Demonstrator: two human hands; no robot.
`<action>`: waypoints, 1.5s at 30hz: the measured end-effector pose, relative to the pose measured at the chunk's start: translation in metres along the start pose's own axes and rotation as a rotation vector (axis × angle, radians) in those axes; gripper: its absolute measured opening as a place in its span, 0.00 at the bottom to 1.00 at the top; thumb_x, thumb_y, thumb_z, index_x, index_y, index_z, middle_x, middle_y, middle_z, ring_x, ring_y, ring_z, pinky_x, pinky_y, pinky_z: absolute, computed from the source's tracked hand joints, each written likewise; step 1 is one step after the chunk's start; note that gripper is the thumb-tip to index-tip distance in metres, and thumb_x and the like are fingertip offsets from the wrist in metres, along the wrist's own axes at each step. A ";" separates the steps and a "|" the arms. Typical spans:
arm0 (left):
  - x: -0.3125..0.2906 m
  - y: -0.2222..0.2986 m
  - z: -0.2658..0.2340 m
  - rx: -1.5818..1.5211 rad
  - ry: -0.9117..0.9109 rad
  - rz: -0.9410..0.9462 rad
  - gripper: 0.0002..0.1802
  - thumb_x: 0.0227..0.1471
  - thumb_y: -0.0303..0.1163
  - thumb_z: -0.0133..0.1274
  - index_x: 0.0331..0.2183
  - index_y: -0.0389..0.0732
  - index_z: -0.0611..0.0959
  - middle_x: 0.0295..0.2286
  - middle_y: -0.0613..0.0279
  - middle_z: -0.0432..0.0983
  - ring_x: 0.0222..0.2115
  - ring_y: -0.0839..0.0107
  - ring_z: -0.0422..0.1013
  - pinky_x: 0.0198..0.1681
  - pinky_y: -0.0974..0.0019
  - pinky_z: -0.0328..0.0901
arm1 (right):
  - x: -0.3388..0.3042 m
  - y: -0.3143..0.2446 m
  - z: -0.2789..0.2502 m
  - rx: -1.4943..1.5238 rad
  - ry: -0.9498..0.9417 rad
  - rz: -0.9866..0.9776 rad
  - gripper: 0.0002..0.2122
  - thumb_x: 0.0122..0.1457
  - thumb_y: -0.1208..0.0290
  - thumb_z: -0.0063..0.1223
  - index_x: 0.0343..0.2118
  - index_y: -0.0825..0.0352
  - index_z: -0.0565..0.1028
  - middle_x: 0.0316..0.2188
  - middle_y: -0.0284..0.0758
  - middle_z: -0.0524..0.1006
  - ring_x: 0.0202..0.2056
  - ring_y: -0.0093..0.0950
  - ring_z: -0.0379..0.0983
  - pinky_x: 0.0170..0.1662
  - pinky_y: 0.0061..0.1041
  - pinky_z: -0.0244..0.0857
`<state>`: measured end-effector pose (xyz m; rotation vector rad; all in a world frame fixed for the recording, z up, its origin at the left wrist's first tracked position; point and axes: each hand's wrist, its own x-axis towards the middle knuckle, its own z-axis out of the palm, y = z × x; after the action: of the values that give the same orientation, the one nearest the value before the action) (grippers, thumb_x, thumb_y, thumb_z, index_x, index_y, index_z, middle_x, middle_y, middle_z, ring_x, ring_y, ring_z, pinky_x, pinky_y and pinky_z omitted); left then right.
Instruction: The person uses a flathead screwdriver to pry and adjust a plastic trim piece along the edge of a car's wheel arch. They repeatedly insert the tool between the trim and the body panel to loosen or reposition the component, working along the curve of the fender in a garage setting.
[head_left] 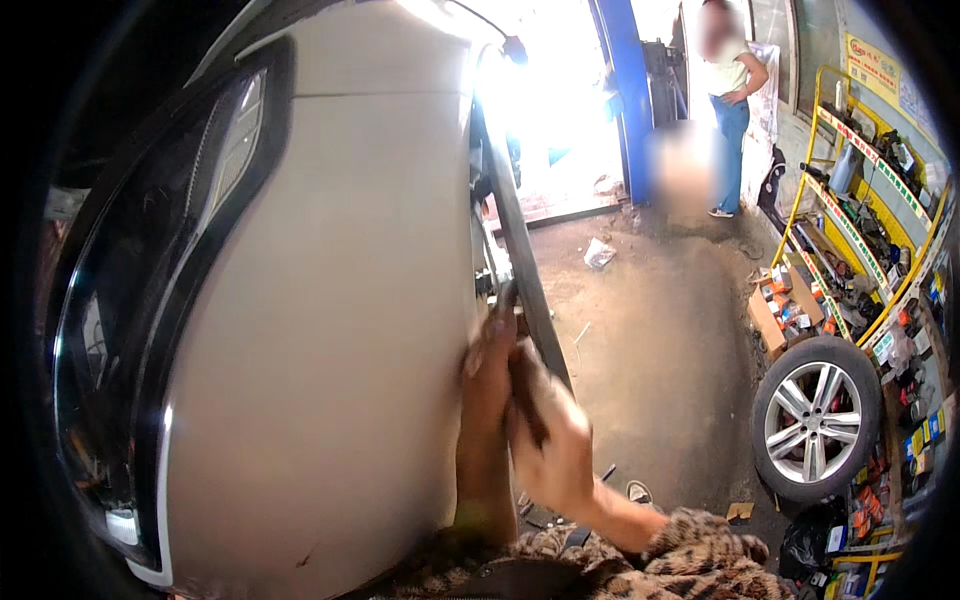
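Observation:
A pale car body panel (340, 280) fills the left half of the head view, with a long dark-framed lamp (165, 280) at its left. Both of my hands are at the panel's right edge, beside a slanting grey strip (530, 270). My left hand (486, 365) is against that edge, its fingers drawn together near a dark, narrow thing. Close by on the right, my right hand (556, 450) is closed, its fingers bent toward the left hand. Blur and the overlapping fingers hide what either one grips.
At the right, a car wheel (815, 420) leans before a yellow shelf rack (850, 230) of parts. A cardboard box (785, 310) of small packages stands beside it. Far back, a person (732, 110) stands near a blue post (625, 100). Crumpled plastic (599, 253) lies on the floor.

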<state>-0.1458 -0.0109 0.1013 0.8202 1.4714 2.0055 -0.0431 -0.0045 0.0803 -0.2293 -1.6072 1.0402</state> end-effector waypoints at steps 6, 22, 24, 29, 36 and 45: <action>-0.003 0.001 0.019 -0.037 0.030 -0.094 0.20 0.58 0.45 0.42 0.43 0.39 0.74 0.29 0.66 0.72 0.29 0.79 0.66 0.33 0.75 0.62 | -0.007 0.006 -0.005 -0.044 0.008 -0.033 0.25 0.50 0.84 0.45 0.54 0.79 0.60 0.37 0.58 0.70 0.38 0.49 0.71 0.43 0.34 0.65; 0.005 -0.012 0.010 -0.058 -0.065 -0.086 0.22 0.60 0.43 0.36 0.50 0.40 0.71 0.32 0.66 0.72 0.34 0.76 0.66 0.41 0.73 0.60 | -0.002 -0.003 -0.013 0.046 -0.052 0.126 0.20 0.52 0.86 0.41 0.51 0.83 0.62 0.47 0.57 0.68 0.48 0.43 0.69 0.49 0.29 0.62; 0.015 -0.004 0.016 -0.035 -0.011 -0.001 0.19 0.59 0.44 0.39 0.43 0.41 0.73 0.28 0.67 0.71 0.28 0.78 0.65 0.34 0.74 0.61 | 0.003 0.005 -0.008 -0.024 -0.012 0.044 0.20 0.52 0.86 0.41 0.51 0.81 0.63 0.45 0.55 0.70 0.46 0.42 0.70 0.47 0.28 0.63; 0.023 0.000 0.012 -0.193 -0.011 -0.182 0.15 0.57 0.45 0.44 0.35 0.44 0.77 0.22 0.68 0.71 0.19 0.82 0.64 0.22 0.75 0.62 | 0.013 0.012 -0.004 -0.020 -0.005 0.068 0.25 0.51 0.84 0.45 0.55 0.77 0.59 0.34 0.55 0.71 0.34 0.47 0.71 0.37 0.35 0.65; 0.015 0.000 -0.004 -0.117 -0.231 -0.160 0.23 0.59 0.43 0.41 0.52 0.41 0.68 0.30 0.66 0.73 0.26 0.82 0.67 0.29 0.76 0.65 | 0.003 -0.003 0.002 0.093 -0.012 0.121 0.22 0.53 0.85 0.40 0.53 0.85 0.58 0.50 0.59 0.65 0.54 0.45 0.62 0.56 0.32 0.56; 0.021 0.007 0.008 -0.119 -0.065 -0.164 0.16 0.58 0.43 0.42 0.41 0.41 0.73 0.25 0.68 0.72 0.22 0.81 0.65 0.25 0.75 0.63 | 0.014 -0.006 -0.001 0.077 -0.039 0.130 0.22 0.54 0.83 0.40 0.54 0.81 0.58 0.50 0.58 0.65 0.53 0.47 0.63 0.54 0.31 0.57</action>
<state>-0.1543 0.0073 0.1131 0.6858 1.3251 1.9052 -0.0442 0.0013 0.0947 -0.2662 -1.6000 1.2108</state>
